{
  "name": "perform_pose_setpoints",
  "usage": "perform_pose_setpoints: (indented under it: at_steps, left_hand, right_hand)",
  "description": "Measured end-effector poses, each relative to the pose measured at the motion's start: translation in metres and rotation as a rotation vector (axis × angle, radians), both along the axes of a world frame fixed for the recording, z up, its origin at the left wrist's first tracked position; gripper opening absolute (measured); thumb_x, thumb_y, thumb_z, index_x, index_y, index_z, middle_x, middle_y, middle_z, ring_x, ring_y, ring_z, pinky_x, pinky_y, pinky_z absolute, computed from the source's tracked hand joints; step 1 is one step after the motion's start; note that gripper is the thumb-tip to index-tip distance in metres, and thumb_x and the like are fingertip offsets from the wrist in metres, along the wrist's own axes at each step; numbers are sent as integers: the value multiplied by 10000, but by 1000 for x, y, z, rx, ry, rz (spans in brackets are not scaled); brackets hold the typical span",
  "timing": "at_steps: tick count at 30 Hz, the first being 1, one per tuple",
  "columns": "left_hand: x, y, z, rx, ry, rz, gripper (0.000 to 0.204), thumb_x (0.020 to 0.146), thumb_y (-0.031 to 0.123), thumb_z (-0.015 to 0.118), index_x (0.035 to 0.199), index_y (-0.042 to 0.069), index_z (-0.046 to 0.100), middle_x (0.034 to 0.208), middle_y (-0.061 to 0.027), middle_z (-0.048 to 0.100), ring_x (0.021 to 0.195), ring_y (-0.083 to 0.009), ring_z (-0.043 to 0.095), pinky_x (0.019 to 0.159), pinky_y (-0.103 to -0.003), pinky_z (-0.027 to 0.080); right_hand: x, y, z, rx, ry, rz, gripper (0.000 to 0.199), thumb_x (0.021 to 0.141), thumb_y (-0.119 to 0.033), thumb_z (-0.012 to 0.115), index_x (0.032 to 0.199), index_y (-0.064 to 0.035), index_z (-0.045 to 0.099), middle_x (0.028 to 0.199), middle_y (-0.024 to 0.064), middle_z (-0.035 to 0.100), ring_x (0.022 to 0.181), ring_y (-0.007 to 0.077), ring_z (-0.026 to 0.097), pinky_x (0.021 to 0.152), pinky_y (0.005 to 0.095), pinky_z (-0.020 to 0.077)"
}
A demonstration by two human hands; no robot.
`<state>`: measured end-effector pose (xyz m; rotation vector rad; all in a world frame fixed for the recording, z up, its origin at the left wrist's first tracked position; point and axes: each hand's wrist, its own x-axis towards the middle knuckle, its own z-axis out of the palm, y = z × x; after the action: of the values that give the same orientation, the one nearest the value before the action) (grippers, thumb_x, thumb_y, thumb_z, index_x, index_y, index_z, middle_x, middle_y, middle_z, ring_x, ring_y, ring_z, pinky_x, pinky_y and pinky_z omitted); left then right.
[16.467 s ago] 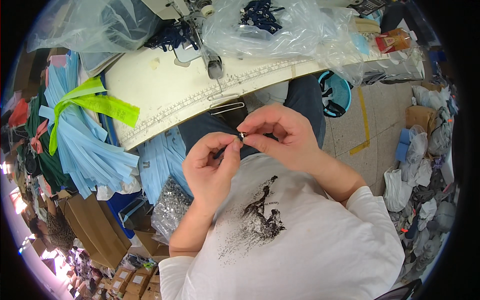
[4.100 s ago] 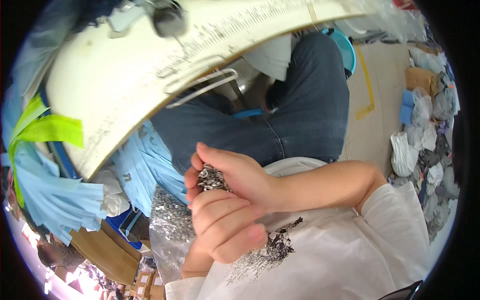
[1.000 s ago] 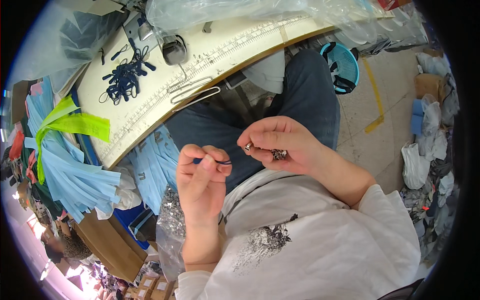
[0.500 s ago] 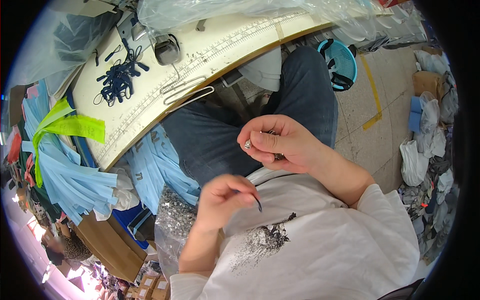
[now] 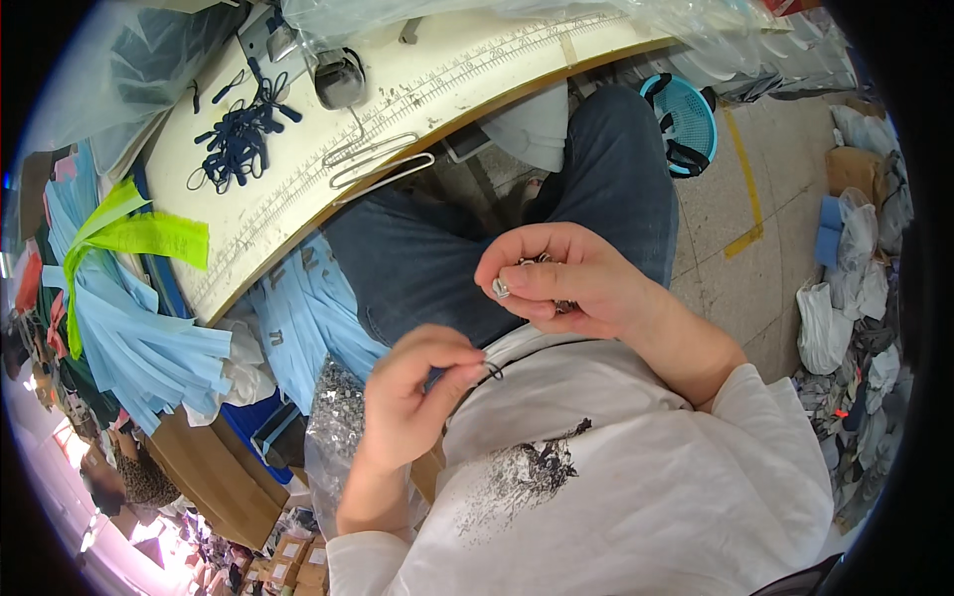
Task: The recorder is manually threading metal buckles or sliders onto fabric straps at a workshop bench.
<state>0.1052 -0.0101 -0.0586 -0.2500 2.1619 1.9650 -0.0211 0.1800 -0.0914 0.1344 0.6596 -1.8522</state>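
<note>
My left hand [image 5: 415,395] is closed in a pinch in front of my shirt. From its thumb and fingertip sticks a small dark cord loop [image 5: 495,372]; the rest of it is hidden in the fingers. To the right, my right hand [image 5: 561,283] is curled around several small metal pieces. One silver piece [image 5: 501,288] shows at the thumb tip, and others peek out between palm and fingers. The two hands are apart. A tangled pile of navy cord pulls [image 5: 238,139] with thin loops lies on the white table [image 5: 298,154].
Bent metal rods [image 5: 383,169] project at the table's edge near a dark, clear-topped fixture [image 5: 339,79]. Light blue fabric strips [image 5: 149,328] hang at the left with a lime-green strip [image 5: 164,238]. A bag of shiny pieces [image 5: 336,422] rests beside my left arm. A turquoise basket [image 5: 686,124] stands on the floor.
My left hand has shifted left and slightly up, holding the cord loop, which shows more clearly now. My right hand stays nearly in place, with more of the silver piece visible.
</note>
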Motion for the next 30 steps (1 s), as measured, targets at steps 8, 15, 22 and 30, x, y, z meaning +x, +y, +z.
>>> perform_pose_setpoints:
  at_steps: [8,15,22,30]
  left_hand:
    - [-21,30,1,399,135,396,129,867,-105,576,974,-38,547,965,-136,606,858,-148,597,751,-224,484]
    - [-24,27,-5,324,187,471,145,841,-111,608,947,-28,554,918,-129,614,809,-141,598,714,-210,489]
    - [-22,31,-7,129,279,452,176,802,-138,638,928,-32,575,917,-130,620,808,-140,599,699,-213,483]
    - [-28,34,-7,-167,322,404,216,754,-131,688,946,-47,640,905,-116,643,721,-121,583,633,-204,466]
  right_hand:
    - [2,3,10,58,213,44,227,941,-181,611,1086,-10,641,605,-40,450,437,18,308,387,201,215]
    - [8,1,7,47,280,4,236,945,-187,605,1081,1,647,709,-27,501,458,12,319,390,195,219]
    - [9,-3,13,126,356,-5,194,955,-124,576,1084,3,647,757,-25,524,471,-4,318,399,183,217]
    - [8,-5,18,232,456,-31,197,963,-126,566,1110,-11,630,628,-72,467,476,-15,301,411,179,202]
